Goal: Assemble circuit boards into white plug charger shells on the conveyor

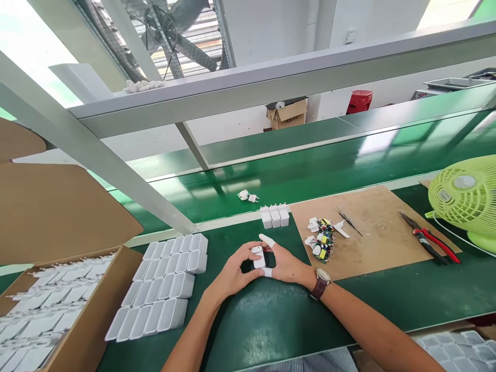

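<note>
A small white plug adapter [259, 258] is held between both hands over the green bench, near the middle of the view. My left hand [245, 263] grips its left side with thumb and fingers. From the right, my right hand [284, 261] closes on the same piece, white covers on its thumb and a finger. Just beyond the hands stand several white adapters with pins up [275, 217]. Rows of open white housings [166, 279] lie to the left. Circuit boards with yellow parts [323, 240] lie to the right.
A cardboard box [89, 310] of white parts stands at far left. Tweezers [349, 221] and red-handled pliers [430, 237] lie on a brown board [372, 258]. A green fan [463, 196] stands at right. Two small white pieces [248, 196] sit on the green conveyor [310, 160].
</note>
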Tool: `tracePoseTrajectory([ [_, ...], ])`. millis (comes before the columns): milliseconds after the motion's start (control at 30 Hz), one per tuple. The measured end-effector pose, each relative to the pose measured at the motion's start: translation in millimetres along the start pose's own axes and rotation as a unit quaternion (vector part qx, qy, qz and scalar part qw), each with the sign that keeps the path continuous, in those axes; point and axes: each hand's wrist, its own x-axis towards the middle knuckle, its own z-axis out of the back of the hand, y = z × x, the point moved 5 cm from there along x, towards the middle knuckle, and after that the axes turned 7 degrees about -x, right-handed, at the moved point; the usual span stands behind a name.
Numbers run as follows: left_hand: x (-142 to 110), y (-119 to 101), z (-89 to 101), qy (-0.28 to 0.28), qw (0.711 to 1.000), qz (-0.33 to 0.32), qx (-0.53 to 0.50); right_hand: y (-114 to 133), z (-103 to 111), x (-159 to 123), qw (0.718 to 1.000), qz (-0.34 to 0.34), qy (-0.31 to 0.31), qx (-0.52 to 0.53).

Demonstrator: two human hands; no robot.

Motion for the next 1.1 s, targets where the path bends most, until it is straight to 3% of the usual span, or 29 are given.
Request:
tracePoseTrajectory([
  [100, 10, 11, 8.0, -0.053, 0.998, 0.031, -0.02, -3, -2, -2, 0.999, 0.02, -0.025, -0.038],
  [233, 41, 31, 31.5, -0.155, 0.981, 0.103, -0.045, 2, -2, -7, 0.986, 0.07, -0.049, -0.142],
  [433, 89, 45, 35.4, -0.172, 0.977, 0.114, -0.062, 12, -1, -11, 0.966, 0.117, -0.03, -0.227],
  [567, 96, 44, 32.3, -0.153, 0.98, 0.108, -0.07, 13, -2, -11, 0.96, 0.12, -0.03, -0.252],
  [667, 100, 43, 52.0, -0.167, 0.978, 0.109, -0.056, 14, -5, -12, 0.954, 0.137, -0.037, -0.265],
  [833, 118, 52, 104.0, -0.276, 0.947, 0.163, 0.021, 17, -5, -13, 0.951, 0.149, -0.043, -0.266],
  [1000, 127, 61, 116.1, -0.339, 0.914, 0.22, 0.041, 21, 1, -13, 0.955, 0.145, -0.031, -0.258],
  [1100, 116, 47, 124.4, -0.421, 0.882, 0.206, 0.041, 21, 6, -12, 0.955, 0.148, -0.041, -0.254],
])
